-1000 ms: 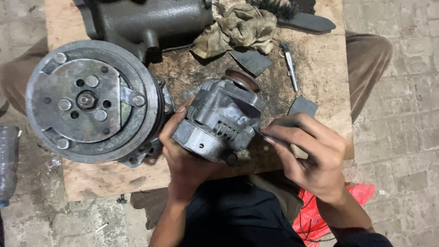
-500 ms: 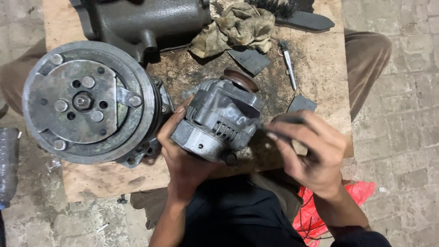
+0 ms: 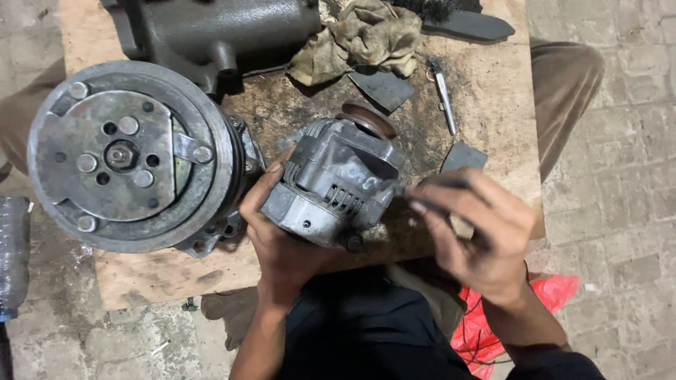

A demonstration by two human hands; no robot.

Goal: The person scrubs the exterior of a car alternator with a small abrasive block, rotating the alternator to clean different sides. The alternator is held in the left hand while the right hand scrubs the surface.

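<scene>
A grey metal alternator (image 3: pixel 338 183) with a brown pulley on its far end lies tilted on the wooden board (image 3: pixel 493 105). My left hand (image 3: pixel 282 236) grips it from below and from the left. My right hand (image 3: pixel 486 239) is just to its right, fingers closed on a small dark grey sheet (image 3: pixel 440 183), blurred, whose end touches the alternator's right side.
A large compressor with a round pulley clutch (image 3: pixel 127 155) fills the board's left side. At the back lie a dirty rag (image 3: pixel 359 35), a wire brush (image 3: pixel 458 21), two dark sheet pieces (image 3: pixel 384 88) and a thin metal tool (image 3: pixel 443 95). A red bag (image 3: pixel 493 324) lies by my knee.
My right hand has shifted a little with the dark sheet against the alternator's side and is blurred by motion. The left hand and the alternator have stayed almost still.
</scene>
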